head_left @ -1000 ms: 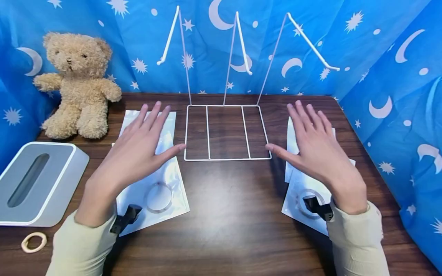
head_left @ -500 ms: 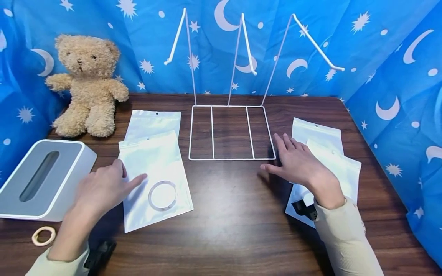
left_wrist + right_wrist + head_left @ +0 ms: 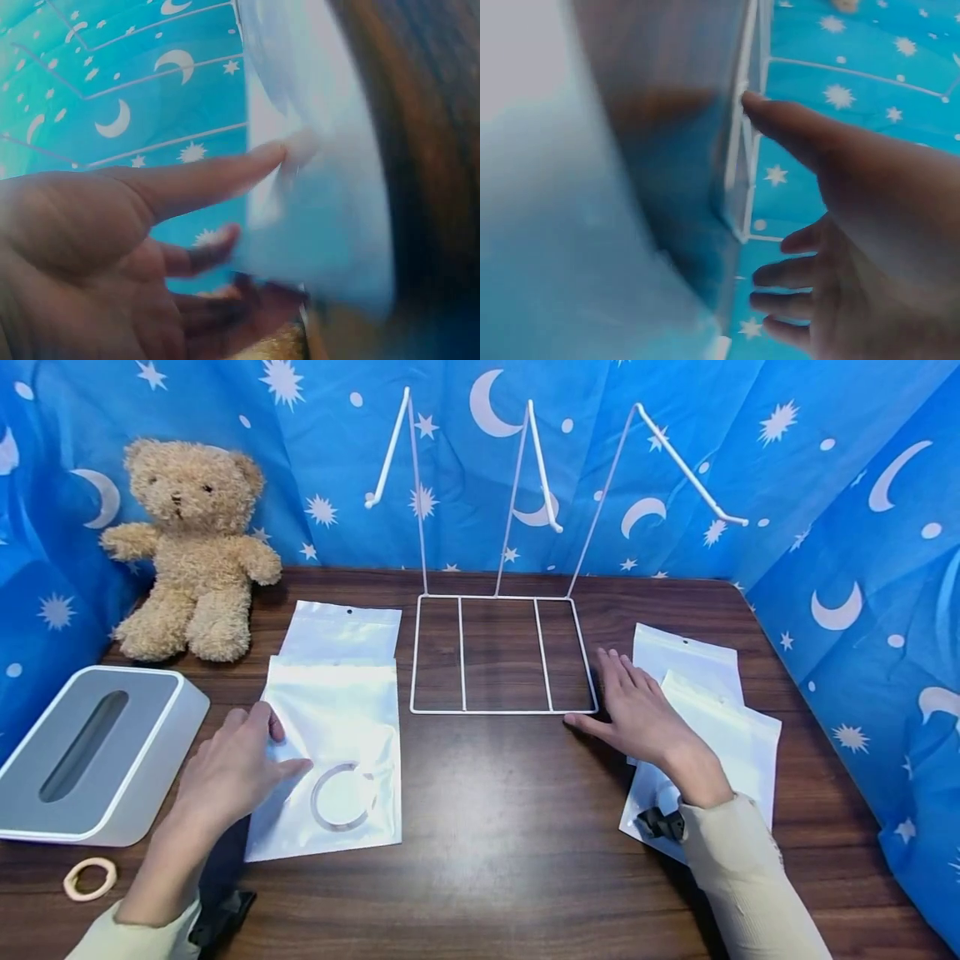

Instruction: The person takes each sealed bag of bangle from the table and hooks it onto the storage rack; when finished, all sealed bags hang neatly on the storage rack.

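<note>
Two white zip bags with hang holes overlap on the left of the table. The front zip bag (image 3: 348, 710) shows a round ring shape through its film; its left side is pinched between thumb and fingers of my left hand (image 3: 232, 768). In the left wrist view the thumb (image 3: 217, 180) presses on the white film. My right hand (image 3: 648, 722) lies with fingers fairly straight at the front right corner of a white wire rack (image 3: 502, 712), thumb tip at the bar. Partly under that hand and sleeve is another zip bag (image 3: 738, 743), overlapping a rear zip bag (image 3: 678, 652).
Three upright arms of the rack slant forward at the top. To the left stand a grey-topped tissue box (image 3: 150, 752) and a teddy bear (image 3: 197, 552); a small pale ring (image 3: 90, 879) lies in front of the box. Blue star-print cloth (image 3: 337, 435) closes off the back and sides.
Both hands have come down from over the bags. The left hand has taken hold of the front left bag, which has turned slightly; the right hand has settled at the rack's corner.
</note>
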Available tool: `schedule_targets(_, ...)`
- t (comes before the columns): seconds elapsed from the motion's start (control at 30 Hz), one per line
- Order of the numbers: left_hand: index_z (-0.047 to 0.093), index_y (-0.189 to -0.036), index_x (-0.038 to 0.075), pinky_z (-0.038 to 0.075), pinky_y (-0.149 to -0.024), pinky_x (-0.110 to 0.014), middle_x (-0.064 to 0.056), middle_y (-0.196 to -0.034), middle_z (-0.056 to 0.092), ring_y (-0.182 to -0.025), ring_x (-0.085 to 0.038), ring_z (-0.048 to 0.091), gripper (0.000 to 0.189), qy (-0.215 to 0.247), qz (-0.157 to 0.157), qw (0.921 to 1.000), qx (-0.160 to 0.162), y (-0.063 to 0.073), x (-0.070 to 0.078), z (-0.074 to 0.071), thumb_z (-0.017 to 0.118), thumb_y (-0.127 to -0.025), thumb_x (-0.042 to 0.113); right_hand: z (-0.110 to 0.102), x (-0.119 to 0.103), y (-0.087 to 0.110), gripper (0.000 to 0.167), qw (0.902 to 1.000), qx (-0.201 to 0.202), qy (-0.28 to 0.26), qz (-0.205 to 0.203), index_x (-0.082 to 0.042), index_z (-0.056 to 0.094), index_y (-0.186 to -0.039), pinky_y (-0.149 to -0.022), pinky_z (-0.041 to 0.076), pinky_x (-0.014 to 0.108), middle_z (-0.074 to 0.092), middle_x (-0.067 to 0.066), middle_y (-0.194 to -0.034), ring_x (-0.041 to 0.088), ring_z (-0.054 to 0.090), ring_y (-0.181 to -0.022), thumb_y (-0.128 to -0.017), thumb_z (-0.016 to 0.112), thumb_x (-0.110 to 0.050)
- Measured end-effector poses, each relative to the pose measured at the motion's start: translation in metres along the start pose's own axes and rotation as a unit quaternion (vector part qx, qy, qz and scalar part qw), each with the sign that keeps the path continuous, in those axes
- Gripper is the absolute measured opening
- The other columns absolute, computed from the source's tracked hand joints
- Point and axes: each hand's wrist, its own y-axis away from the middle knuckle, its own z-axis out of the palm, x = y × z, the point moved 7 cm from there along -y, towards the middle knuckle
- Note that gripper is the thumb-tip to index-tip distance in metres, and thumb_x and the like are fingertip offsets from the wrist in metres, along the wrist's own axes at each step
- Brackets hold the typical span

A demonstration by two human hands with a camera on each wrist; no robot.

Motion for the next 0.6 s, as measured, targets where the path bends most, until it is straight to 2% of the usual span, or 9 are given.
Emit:
schedule_targets(0.1,0.059,-0.105,0.008,0.038,-0.065,-0.047,-0.018,-0.095,0.051,-0.08,-0.035,0.051,0.038,0.05,0.049,0.9972,0.028,-0.003,0.005,-0.003,0.084,-0.078,0.015,0.006,0.003,-0.004,0.107,0.9997,0.011,-0.009,-0.017,0.002,0.003,-0.155,-0.115,0.009,0.055,0.009,0.026,-0.159,0.041,0.008,-0.146,-0.09,0.057,-0.063)
schedule_targets(0.2,0.066,-0.117,0.013,0.038,-0.073,-0.043,-0.014,-0.105,0.056,-0.091,-0.031,0.052,0.043,0.102,0.11,0.9872,0.052,-0.004,0.01,-0.009,0.083,-0.078,0.008,0.008,0.005,-0.007,0.108,0.9992,0.022,-0.014,-0.031,0.003,0.005,-0.155,-0.115,0.01,0.054,0.012,0.025,-0.159,0.038,0.01,-0.146,-0.089,0.059,-0.063)
schedule_targets(0.3,0.064,-0.13,0.017,0.034,-0.068,-0.031,-0.006,-0.107,0.057,-0.084,-0.021,0.047,0.055,0.144,0.151,0.976,0.062,-0.003,0.015,-0.016,0.082,-0.079,0.008,0.009,0.007,-0.008,0.109,0.9986,0.025,-0.022,-0.041,0.005,0.006,-0.154,-0.115,0.011,0.053,0.013,0.026,-0.159,0.038,0.011,-0.146,-0.088,0.061,-0.062)
schedule_targets(0.37,0.062,-0.135,0.02,0.033,-0.063,-0.028,-0.004,-0.109,0.057,-0.079,-0.018,0.044,0.058,0.163,0.162,0.971,0.066,-0.002,0.016,-0.021,0.081,-0.081,0.011,0.01,0.008,-0.009,0.109,0.9983,0.027,-0.028,-0.043,0.005,0.006,-0.154,-0.115,0.011,0.053,0.013,0.026,-0.159,0.038,0.011,-0.146,-0.088,0.062,-0.062)
schedule_targets(0.43,0.061,-0.136,0.025,0.033,-0.059,-0.026,-0.001,-0.108,0.057,-0.073,-0.016,0.041,0.058,0.172,0.16,0.9692,0.074,0.0,0.018,-0.027,0.081,-0.082,0.015,0.011,0.01,-0.009,0.11,0.9981,0.03,-0.029,-0.045,0.005,0.008,-0.154,-0.115,0.011,0.053,0.013,0.026,-0.159,0.038,0.011,-0.146,-0.087,0.062,-0.062)
schedule_targets(0.5,0.063,-0.134,0.028,0.035,-0.059,-0.024,0.001,-0.107,0.06,-0.072,-0.015,0.043,0.055,0.169,0.162,0.9679,0.091,0.002,0.023,-0.034,0.081,-0.083,0.019,0.011,0.012,-0.01,0.11,0.9979,0.034,-0.029,-0.047,0.004,0.01,-0.154,-0.115,0.011,0.052,0.013,0.025,-0.159,0.037,0.01,-0.147,-0.086,0.062,-0.064)
schedule_targets(0.6,0.068,-0.128,0.026,0.036,-0.057,-0.021,0.001,-0.107,0.064,-0.067,-0.012,0.046,0.047,0.128,0.193,0.9628,0.14,0.009,0.039,-0.047,0.081,-0.083,0.021,0.013,0.015,-0.012,0.109,0.9977,0.039,-0.028,-0.048,0.002,0.014,-0.155,-0.115,0.011,0.052,0.013,0.022,-0.16,0.036,0.01,-0.147,-0.085,0.061,-0.067)
